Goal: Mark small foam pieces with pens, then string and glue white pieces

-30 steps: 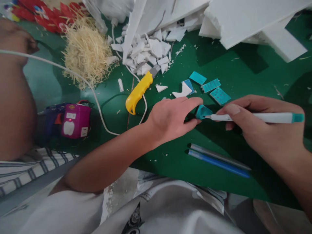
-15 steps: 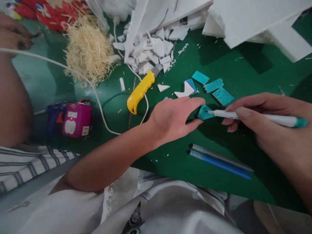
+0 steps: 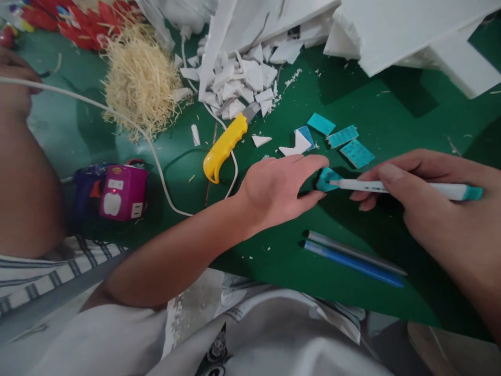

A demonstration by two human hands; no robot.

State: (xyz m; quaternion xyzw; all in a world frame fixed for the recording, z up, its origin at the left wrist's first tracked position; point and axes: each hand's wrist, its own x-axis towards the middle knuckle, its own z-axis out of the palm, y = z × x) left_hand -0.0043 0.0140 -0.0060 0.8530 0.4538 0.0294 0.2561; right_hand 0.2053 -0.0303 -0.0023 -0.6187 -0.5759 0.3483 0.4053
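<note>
Between the thumb and fingers of my left hand (image 3: 279, 185) is a small teal-coloured foam piece (image 3: 327, 179), held down at the table. My right hand (image 3: 415, 188) grips a white marker pen (image 3: 407, 187) with a teal end, and its tip touches the piece's surface. Just beyond lie several teal pieces (image 3: 357, 153), some with darker marks on them. A white foam offcut (image 3: 300, 144) rests on a blue piece (image 3: 306, 134) near my left fingers. Two more pens, one blue (image 3: 354, 263) and one grey (image 3: 356, 252), lie side by side below my hands.
A yellow box cutter (image 3: 226, 148) with its blade out lies beside white foam scraps (image 3: 242, 78). Large white foam sheets (image 3: 422, 31) stand at the back. At left are straw shreds (image 3: 143, 78), a white cable (image 3: 152, 143), a magenta power socket (image 3: 123, 192) and another person's arm (image 3: 27, 172).
The marker has shifted slightly left on the teal piece with my right hand. My left hand stays in place. At far left, the other person's hand has moved down and left.
</note>
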